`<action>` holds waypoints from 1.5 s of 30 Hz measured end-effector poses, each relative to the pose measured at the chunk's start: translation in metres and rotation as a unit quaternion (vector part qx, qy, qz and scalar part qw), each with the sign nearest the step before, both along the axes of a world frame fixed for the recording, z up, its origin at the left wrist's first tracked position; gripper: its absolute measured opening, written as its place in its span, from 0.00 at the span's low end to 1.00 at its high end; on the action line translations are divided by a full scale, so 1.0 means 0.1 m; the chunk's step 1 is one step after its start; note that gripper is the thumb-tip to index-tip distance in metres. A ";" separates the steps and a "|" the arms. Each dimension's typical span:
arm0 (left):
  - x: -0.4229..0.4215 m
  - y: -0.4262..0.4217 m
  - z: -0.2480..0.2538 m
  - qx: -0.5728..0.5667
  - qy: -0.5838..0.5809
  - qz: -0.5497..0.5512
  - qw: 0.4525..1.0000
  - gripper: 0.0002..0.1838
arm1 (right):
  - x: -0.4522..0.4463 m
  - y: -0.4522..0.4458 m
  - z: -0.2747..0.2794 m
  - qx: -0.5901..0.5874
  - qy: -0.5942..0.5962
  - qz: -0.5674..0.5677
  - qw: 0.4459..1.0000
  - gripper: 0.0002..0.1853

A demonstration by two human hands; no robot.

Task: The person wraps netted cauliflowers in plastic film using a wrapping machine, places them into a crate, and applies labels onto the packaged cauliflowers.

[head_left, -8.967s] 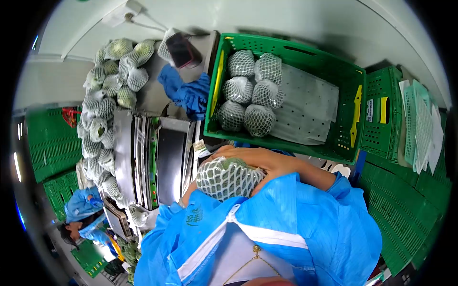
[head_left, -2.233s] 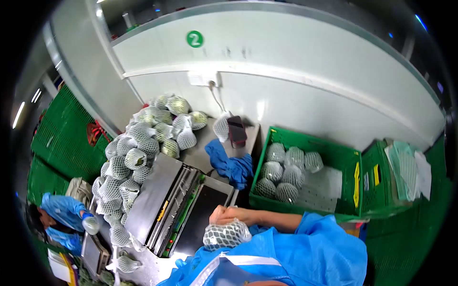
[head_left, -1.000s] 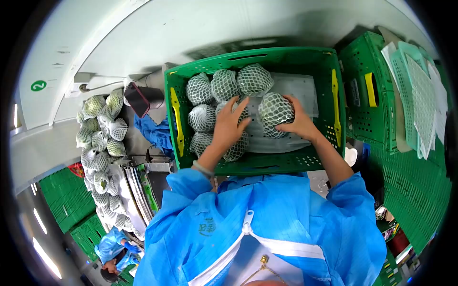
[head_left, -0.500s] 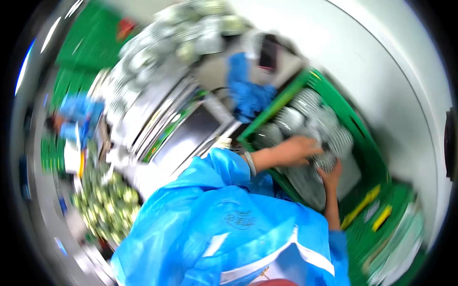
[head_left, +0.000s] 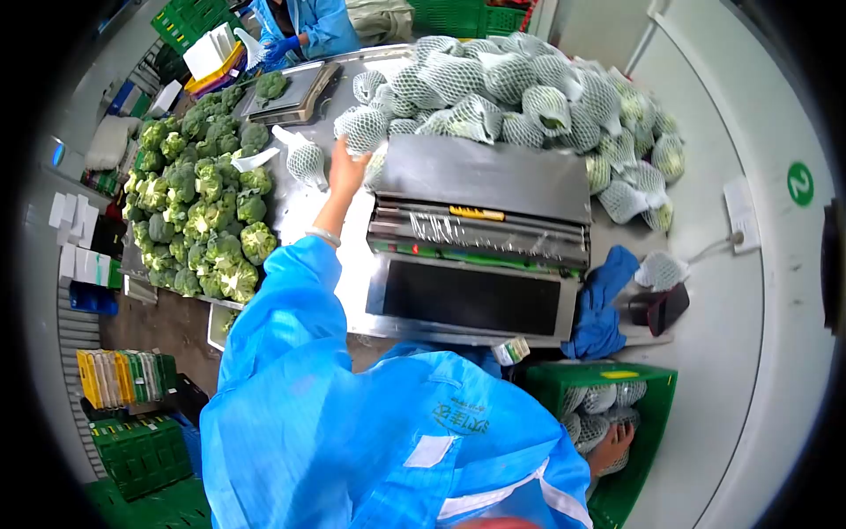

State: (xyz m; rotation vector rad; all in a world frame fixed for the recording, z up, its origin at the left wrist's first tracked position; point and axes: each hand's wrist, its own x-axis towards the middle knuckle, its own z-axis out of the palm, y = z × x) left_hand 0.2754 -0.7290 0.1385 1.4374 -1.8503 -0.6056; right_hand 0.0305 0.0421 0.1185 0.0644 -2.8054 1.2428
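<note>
My left hand [head_left: 346, 169] reaches over the bright metal table with thumb and fingers apart. Its fingertips are at the near side of a broccoli head in white foam netting [head_left: 361, 130]; whether they touch is unclear. Another netted broccoli head [head_left: 307, 164] lies just left of it. Low on the right, my right hand [head_left: 610, 450] is inside a green crate [head_left: 654, 441], fingers curled over a netted head [head_left: 617, 465]. Part of that hand is hidden by the crate and sleeve. Several wrapped, netted heads [head_left: 599, 399] fill the crate around it.
A film-wrapping machine [head_left: 476, 229] with a dark plate stands before me. Netted heads [head_left: 511, 79] are heaped behind it, bare broccoli [head_left: 207, 194] at left. A blue cloth [head_left: 602, 304] lies right. A co-worker in blue gloves [head_left: 280, 48] stands by a scale [head_left: 291, 93].
Both hands were together on a wrapped head in the crate. My left hand has left it and swung up and left over the table; my right hand has stayed. The view has turned left.
</note>
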 end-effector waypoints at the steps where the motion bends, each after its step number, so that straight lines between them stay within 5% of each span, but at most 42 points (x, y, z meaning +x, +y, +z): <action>1: 0.13 -0.27 -0.07 0.020 -0.018 0.029 0.999 0.46 | -0.06 -0.42 0.12 -0.029 -0.001 0.057 0.998 0.22; 6: 0.06 -1.12 -0.34 0.058 -0.052 0.043 0.996 0.57 | 0.16 -2.40 0.85 0.006 0.035 0.337 0.941 0.12; 11: -0.27 -1.50 -0.79 0.188 0.024 0.079 0.979 0.60 | 0.45 -3.16 0.91 0.081 0.021 0.473 0.877 0.13; 13: -0.26 -1.59 -0.92 0.142 0.090 0.076 0.983 0.54 | 0.49 -3.31 0.85 0.097 -0.034 0.476 0.873 0.13; 15: -0.13 -1.46 -0.63 0.316 0.382 0.012 0.869 0.50 | 0.49 -3.54 0.92 0.115 -0.004 0.512 0.852 0.13; 17: 0.00 -1.35 -0.45 0.329 0.488 0.031 0.808 0.49 | 0.43 -3.88 0.97 0.084 0.023 0.544 0.834 0.12; 19: 0.02 -1.08 -0.19 0.244 0.534 -0.065 0.807 0.49 | 0.36 -4.28 0.98 0.010 0.040 0.567 0.823 0.11; 22: -0.20 -0.48 0.27 -0.047 0.269 -0.164 0.948 0.51 | 0.26 -4.94 1.02 -0.125 -0.224 0.493 0.831 0.12; 24: -0.57 -0.01 0.51 -0.200 0.184 -0.224 0.936 0.48 | 0.12 -5.43 1.12 -0.301 -0.390 0.478 0.728 0.31; 27: -1.05 0.42 0.39 -0.285 0.146 -0.369 0.873 0.35 | -0.26 -5.91 1.01 -0.458 -0.501 0.417 0.604 0.32; 29: -1.20 0.61 0.39 -0.249 0.111 -0.443 0.854 0.31 | -0.54 -5.83 0.72 -0.363 -0.363 0.443 0.735 0.35; 32: -1.22 0.78 0.28 -0.108 0.094 -0.490 0.860 0.25 | -0.89 -5.61 0.43 -0.272 -0.164 0.591 0.741 0.43; 33: -1.19 0.87 0.25 -0.069 0.088 -0.506 0.855 0.24 | -0.80 -5.54 0.53 -0.221 -0.215 0.560 0.769 0.49; 35: -1.16 0.96 0.25 -0.049 0.075 -0.486 0.869 0.20 | -0.80 -5.51 0.47 -0.184 -0.077 0.622 0.757 0.50; 38: -0.98 0.97 0.42 0.060 0.143 -0.454 0.878 0.19 | -0.79 -5.39 0.65 -0.172 -0.175 0.612 0.752 0.56; 40: -0.77 0.94 0.62 0.012 0.141 -0.400 0.906 0.18 | -0.92 -5.10 0.74 -0.120 -0.166 0.585 0.784 0.59; 43: -0.29 1.01 0.54 0.105 0.147 -0.181 0.967 0.11 | -1.12 -4.52 0.91 -0.003 0.007 0.540 0.842 0.41; 45: -0.02 1.11 0.30 -0.001 -0.122 -0.087 0.989 0.13 | -1.15 -4.14 0.59 0.062 0.043 0.409 0.909 0.25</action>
